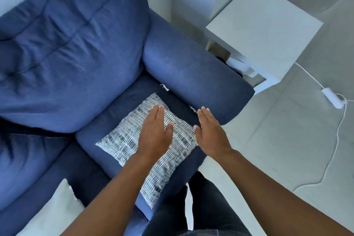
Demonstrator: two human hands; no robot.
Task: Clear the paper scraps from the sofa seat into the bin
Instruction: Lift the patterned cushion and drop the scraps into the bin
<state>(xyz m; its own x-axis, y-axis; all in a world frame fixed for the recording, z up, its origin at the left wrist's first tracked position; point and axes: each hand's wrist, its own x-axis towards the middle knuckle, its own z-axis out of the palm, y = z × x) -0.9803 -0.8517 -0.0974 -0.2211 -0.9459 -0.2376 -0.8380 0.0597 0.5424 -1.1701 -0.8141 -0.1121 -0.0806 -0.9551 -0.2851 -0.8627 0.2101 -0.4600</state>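
Observation:
A blue sofa seat (pixel 107 126) holds a grey-and-white woven cushion (pixel 124 140). Two small white paper scraps lie in the crease by the right armrest: one scrap (pixel 164 87) beyond the cushion's far corner, another scrap (pixel 193 109) just past my right fingertips. My left hand (pixel 156 130) hovers flat over the cushion, fingers extended, holding nothing. My right hand (pixel 211 130) is flat and empty beside the cushion's right edge, near the armrest (pixel 191 74). No bin is clearly in view.
A white side table (pixel 264 30) stands right of the armrest, with something white beneath it. A white cable and adapter (pixel 332 97) trail across the grey floor. A white cushion (pixel 51 214) sits at the lower left. My dark-trousered legs stand against the sofa front.

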